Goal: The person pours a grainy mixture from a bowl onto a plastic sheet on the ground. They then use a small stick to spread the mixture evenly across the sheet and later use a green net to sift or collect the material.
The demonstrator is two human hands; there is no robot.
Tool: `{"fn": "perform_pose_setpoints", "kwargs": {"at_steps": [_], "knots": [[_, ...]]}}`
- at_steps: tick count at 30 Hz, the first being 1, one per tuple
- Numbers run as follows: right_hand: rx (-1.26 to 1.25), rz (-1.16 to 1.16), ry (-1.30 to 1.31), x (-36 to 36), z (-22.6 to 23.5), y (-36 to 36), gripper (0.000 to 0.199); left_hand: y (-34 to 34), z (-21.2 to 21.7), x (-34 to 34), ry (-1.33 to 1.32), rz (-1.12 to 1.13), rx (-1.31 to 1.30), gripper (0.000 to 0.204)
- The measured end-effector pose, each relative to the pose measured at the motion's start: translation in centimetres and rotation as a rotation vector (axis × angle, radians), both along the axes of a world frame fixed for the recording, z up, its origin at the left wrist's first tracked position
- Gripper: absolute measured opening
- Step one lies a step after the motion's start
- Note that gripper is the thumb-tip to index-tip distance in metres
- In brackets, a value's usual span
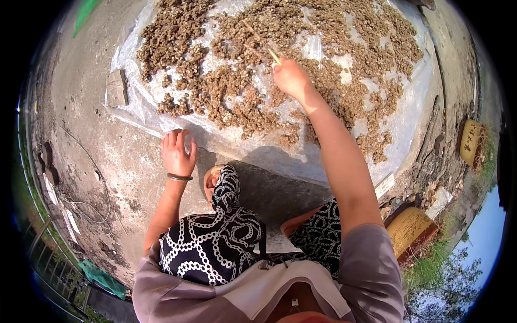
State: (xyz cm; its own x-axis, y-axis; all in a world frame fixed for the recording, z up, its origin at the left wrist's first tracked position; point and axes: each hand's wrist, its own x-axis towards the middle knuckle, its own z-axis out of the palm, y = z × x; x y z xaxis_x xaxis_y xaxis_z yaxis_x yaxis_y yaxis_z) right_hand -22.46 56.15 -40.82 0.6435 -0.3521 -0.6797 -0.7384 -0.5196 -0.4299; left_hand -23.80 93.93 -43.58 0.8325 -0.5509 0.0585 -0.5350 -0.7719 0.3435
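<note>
We are in a sunlit outdoor yard: rough grey concrete ground (pixel 116 156) borders the translucent plastic sheet (pixel 141 114), with a boxy yellow planter (pixel 410 230), green grass (pixel 429 269) and blue sky (pixel 481 229) beyond its lower right corner.

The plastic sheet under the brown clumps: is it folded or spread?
Spread out: the plastic sheet lies wide across the ground, with brown clumps scattered over it; its edge shows near the left hand.

One Downward Fisheye View

Head-worn, the left-hand camera looks down and forward over the grey short-sleeved fabric top (pixel 371 264), which is nearest. The broad translucent plastic sheet (pixel 148 110) lies farther out, its near edge crossing mid-picture, its far edge cut off above.
</note>
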Motion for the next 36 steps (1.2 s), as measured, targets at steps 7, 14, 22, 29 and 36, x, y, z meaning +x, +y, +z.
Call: {"fn": "perform_pose_setpoints", "kwargs": {"at_steps": [7, 14, 22, 29, 36], "knots": [[-0.371, -0.367, -0.132, -14.8, -4.8, -20.4, 0.036, -1.8, 0.0, 0.4, 0.008, -0.047, -0.073, 0.025], [-0.049, 0.114, -0.070, 4.0, 3.5, -5.2, 0.031, -5.4, 0.9, -3.4, 0.170, -0.234, -0.178, 0.019], [0.009, -0.653, -0.141, -1.8, -4.1, -21.4, 0.031, -3.5, 1.5, -1.7, 0.171, -0.139, -0.235, 0.018], [-0.212, -0.276, -0.166, -5.9, 2.0, -11.6, 0.029, -3.8, 1.2, -1.3, 0.164, -0.091, -0.289, 0.014], [0.131, 0.233, -0.037, 15.7, 4.5, 11.1, 0.029, -7.3, 0.8, -1.9, 0.263, -0.198, -0.391, 0.018]]}}
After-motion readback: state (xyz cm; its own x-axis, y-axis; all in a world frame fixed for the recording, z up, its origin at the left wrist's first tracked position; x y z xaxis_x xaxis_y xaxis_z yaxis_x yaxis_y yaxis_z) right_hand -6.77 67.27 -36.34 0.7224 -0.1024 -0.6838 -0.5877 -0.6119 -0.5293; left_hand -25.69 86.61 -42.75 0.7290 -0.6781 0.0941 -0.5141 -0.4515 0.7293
